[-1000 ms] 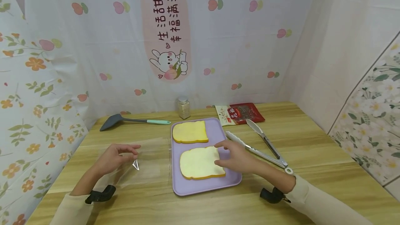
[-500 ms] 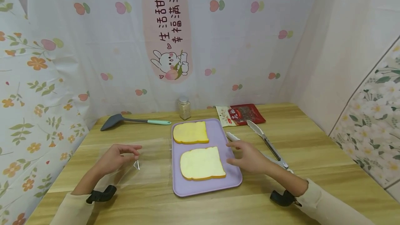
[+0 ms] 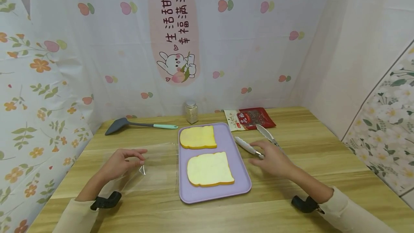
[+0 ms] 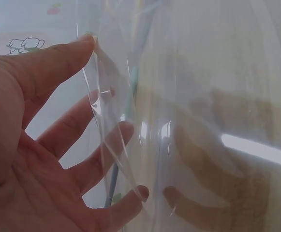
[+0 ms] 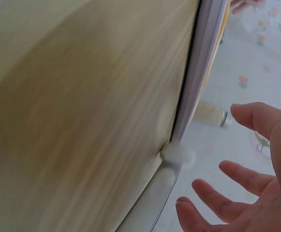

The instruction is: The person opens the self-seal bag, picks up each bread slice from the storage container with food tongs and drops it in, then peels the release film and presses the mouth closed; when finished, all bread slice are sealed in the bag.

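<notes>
In the head view my left hand [image 3: 120,165] is at the left over a clear plastic sheet or bag [image 3: 161,168]. The left wrist view shows thumb and index fingertip pinching the film's edge, the other fingers spread behind the clear plastic [image 4: 198,111]. My right hand [image 3: 273,159] hovers over metal tongs [image 3: 249,147], covering their middle; its fingers are apart and hold nothing in the right wrist view. Between the hands lies a lilac tray [image 3: 239,186] bearing two bread slices, a yellower one [image 3: 197,136] behind and a paler one [image 3: 209,169] in front.
A spatula [image 3: 139,124] with a mint handle lies at the back left. Behind the tray stands a small glass jar [image 3: 191,113]. A red and cream spice packet [image 3: 250,118] lies at the back right. Printed curtains [image 3: 258,53] close off the back and sides.
My right hand has moved right, off the front slice's edge and past the tray's rim to above the tongs. The left hand and bread have stayed put.
</notes>
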Motion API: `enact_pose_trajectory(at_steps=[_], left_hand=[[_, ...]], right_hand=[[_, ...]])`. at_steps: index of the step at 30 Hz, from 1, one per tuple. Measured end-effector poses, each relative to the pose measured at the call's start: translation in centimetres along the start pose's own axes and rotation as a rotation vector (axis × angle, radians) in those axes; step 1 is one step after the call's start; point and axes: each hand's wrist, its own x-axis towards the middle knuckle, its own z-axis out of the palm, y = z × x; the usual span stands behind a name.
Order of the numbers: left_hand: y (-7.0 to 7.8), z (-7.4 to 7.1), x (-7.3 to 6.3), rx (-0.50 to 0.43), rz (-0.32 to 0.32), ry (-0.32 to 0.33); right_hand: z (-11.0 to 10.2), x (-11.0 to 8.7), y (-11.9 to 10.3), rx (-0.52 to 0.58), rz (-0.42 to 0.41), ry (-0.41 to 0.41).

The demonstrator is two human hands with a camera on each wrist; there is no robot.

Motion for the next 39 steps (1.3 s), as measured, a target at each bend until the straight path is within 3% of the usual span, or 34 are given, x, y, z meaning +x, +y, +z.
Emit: enact_pose_trajectory(at_steps=[7,15,27,39], left_hand=[[-0.2,0.1,0.0,-0.007,0.018,-0.004],[-0.2,0.1,0.0,0.007,0.007,-0.001],[-0.2,0.2,0.1,-0.007,0.01,0.002],[-0.2,0.1,0.3,-0.02,-0.002,-0.012]], right_hand=[[-1.2,-0.3,1.3,-0.043,0.04,0.001],[-1.6,-0.2,2.6,-0.165,0.123,-0.022],[-1.7,0.7,4.7,-0.167,0.205,-0.125],[-1.7,1.6,4.3,-0.134,0.246,-0.151]])
